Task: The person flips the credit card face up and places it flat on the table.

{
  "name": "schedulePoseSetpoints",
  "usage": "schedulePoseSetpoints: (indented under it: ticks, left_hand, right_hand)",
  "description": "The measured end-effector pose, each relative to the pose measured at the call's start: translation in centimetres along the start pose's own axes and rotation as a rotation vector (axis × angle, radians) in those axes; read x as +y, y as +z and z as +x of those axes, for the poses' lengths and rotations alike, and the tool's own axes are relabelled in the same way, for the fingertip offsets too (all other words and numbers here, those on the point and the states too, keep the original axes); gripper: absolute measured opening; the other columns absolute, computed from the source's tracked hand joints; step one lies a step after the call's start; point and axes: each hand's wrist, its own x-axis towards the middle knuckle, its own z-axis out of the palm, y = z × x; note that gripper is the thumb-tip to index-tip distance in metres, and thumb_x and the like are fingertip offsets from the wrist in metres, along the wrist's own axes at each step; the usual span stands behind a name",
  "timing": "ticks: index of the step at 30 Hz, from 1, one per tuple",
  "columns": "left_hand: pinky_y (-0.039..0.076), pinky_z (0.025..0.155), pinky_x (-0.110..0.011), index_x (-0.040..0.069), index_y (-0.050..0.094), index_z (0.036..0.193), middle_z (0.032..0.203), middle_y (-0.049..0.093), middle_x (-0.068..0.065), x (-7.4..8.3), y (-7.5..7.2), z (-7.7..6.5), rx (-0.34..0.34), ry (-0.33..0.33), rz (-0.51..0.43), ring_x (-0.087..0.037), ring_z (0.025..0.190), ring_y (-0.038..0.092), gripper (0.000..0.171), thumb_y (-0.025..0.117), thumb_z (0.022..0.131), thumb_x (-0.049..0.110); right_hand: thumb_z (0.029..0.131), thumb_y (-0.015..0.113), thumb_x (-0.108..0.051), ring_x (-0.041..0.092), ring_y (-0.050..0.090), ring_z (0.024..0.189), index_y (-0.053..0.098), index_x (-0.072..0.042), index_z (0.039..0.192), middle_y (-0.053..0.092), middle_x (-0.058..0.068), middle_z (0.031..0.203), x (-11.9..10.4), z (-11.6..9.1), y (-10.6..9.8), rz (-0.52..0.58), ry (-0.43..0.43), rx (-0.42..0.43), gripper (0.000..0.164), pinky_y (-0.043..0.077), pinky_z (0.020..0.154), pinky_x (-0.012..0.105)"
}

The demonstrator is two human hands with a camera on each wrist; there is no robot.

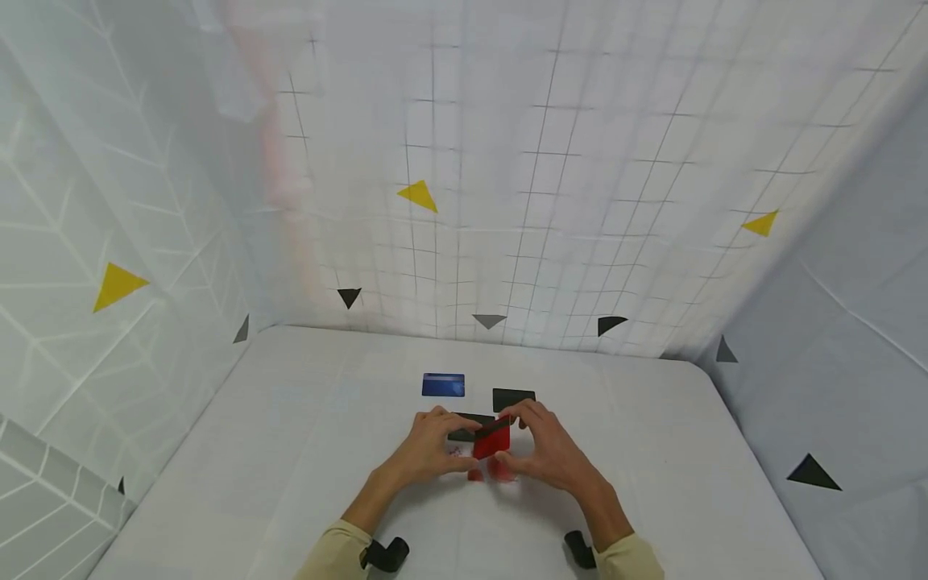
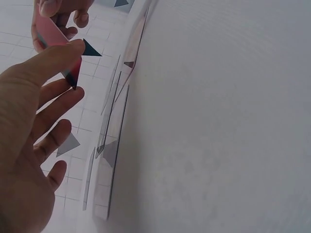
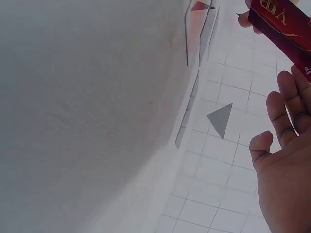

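Spanning the space between two hands, a red VIP card (image 1: 493, 441) with a dark stripe is held tilted above the white tabletop (image 1: 674, 467). Its edges are pinched between thumb and finger by both the left hand (image 1: 433, 445) and the right hand (image 1: 548, 453), the other fingers being loosely bent. A dark card (image 1: 461, 436) is partly covered by the left fingers; beyond the fingertips, a blue card (image 1: 443, 385) and a black card (image 1: 511, 397) are laid. Near the thumbs, red-and-white pieces (image 1: 502, 470) (partly hidden) are seen. The white back wall (image 1: 493, 161) is marked with grid lines.
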Motion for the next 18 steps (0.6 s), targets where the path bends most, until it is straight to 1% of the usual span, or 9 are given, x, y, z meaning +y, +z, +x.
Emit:
schedulePoseSetpoints:
  ticks: [6,13,18]
  left_hand:
    - [0.033,0.098,-0.045,0.031,0.065,0.132,0.122,0.068,0.016,0.05,0.13,0.05,0.005,0.016,-0.005,-0.008,0.107,0.049,0.055,0.082,0.082,0.044]
    - [0.032,0.097,-0.045,0.031,0.066,0.131,0.119,0.068,0.018,0.34,0.08,0.0,0.012,0.024,-0.016,-0.007,0.103,0.048,0.055,0.083,0.081,0.045]
    - [0.032,0.096,-0.043,0.03,0.066,0.131,0.119,0.068,0.019,0.42,0.14,0.04,0.023,0.042,-0.013,-0.006,0.104,0.049,0.056,0.082,0.08,0.048]
  right_hand:
    - [0.081,0.082,-0.044,0.023,0.054,0.105,0.061,-0.024,0.128,0.051,-0.02,0.113,-0.04,0.17,0.11,0.038,-0.002,-0.025,0.055,0.046,0.083,0.039]
    - [0.082,0.083,-0.042,0.019,0.052,0.105,0.06,-0.025,0.128,0.051,-0.022,0.113,-0.28,0.19,0.36,0.045,-0.02,-0.024,0.055,0.046,0.084,0.04]
    - [0.083,0.082,-0.04,0.023,0.054,0.107,0.057,-0.024,0.131,0.051,-0.019,0.115,-0.42,0.22,0.48,0.086,-0.039,-0.04,0.056,0.049,0.087,0.046]
